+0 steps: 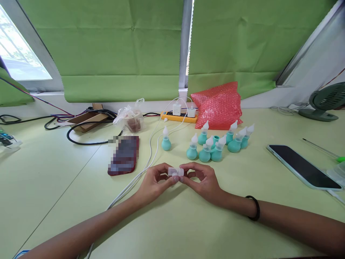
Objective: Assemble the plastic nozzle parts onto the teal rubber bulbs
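Between my two hands is a small translucent white plastic piece [175, 171], held just above the table. My left hand [155, 183] pinches its left end between thumb and fingers. The fingertips of my right hand [203, 181] close on its right end. Whether it is one part or two pressed together I cannot tell. Beyond my hands stand several teal rubber bulbs with clear tips; a single teal bulb [166, 144] stands apart on the left. Within the group, one teal bulb [215, 140] shows an open neck with no tip.
A dark red phone [124, 156] lies left, beside white cables [134, 177]. Behind are a yellow power strip [169, 116], a red bubble-wrap bag [218, 106] and a plastic bag [132, 120]. At right are a light-cased phone [303, 165], a screwdriver [320, 146] and a fan [325, 100].
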The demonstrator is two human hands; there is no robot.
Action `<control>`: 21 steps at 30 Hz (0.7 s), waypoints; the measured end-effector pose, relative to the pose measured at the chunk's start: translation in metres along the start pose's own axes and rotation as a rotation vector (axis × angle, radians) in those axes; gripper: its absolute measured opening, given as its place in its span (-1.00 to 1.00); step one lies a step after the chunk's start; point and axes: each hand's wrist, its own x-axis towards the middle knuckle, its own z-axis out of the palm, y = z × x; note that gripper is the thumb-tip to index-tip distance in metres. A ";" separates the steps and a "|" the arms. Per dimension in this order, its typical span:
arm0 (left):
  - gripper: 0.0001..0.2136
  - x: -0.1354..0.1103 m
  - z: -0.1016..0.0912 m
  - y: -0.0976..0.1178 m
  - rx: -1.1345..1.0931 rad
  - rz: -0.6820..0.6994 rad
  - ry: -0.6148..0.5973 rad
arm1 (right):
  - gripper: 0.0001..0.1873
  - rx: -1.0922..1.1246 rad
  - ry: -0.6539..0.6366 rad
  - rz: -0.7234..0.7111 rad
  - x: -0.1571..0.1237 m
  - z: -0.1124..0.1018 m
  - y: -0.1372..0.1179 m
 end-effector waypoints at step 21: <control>-0.77 0.000 -0.002 -0.005 0.182 0.028 -0.044 | -0.79 0.086 -0.059 -0.010 0.000 -0.001 0.002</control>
